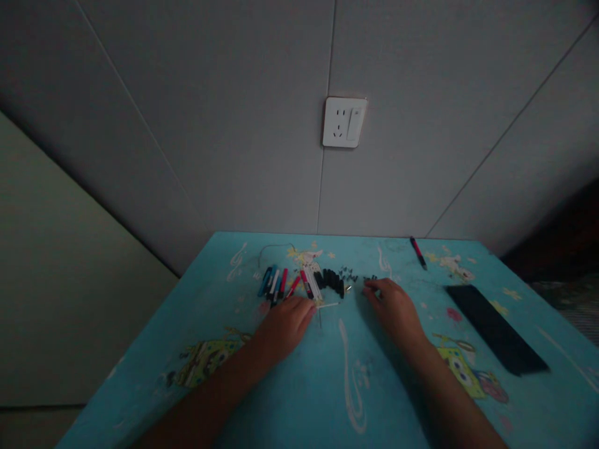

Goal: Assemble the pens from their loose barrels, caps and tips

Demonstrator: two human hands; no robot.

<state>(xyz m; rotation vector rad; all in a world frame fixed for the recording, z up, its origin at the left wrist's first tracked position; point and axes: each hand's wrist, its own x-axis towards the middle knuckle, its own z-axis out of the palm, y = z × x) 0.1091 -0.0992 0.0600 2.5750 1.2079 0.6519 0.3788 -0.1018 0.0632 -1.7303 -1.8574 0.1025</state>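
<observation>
My left hand (291, 318) is closed, its fingertips on a thin white pen refill (328, 305) that points to the right. Just beyond it lie blue, white and red pen barrels (275, 282) in a loose row, beside several white tubes (312, 282). To their right is a row of short black pen parts (332, 280). My right hand (392, 305) has its fingers bent together at the tabletop, close to some tiny black pieces (369, 278). What lies between those fingertips is too small and dark to make out. More tiny black pieces (347, 273) are scattered to its left.
A red and black pen (418, 252) lies near the table's back edge. On the right is a flat dark rectangular pad (496, 330). The blue patterned tabletop (299, 386) meets a grey wall with a white socket (345, 122).
</observation>
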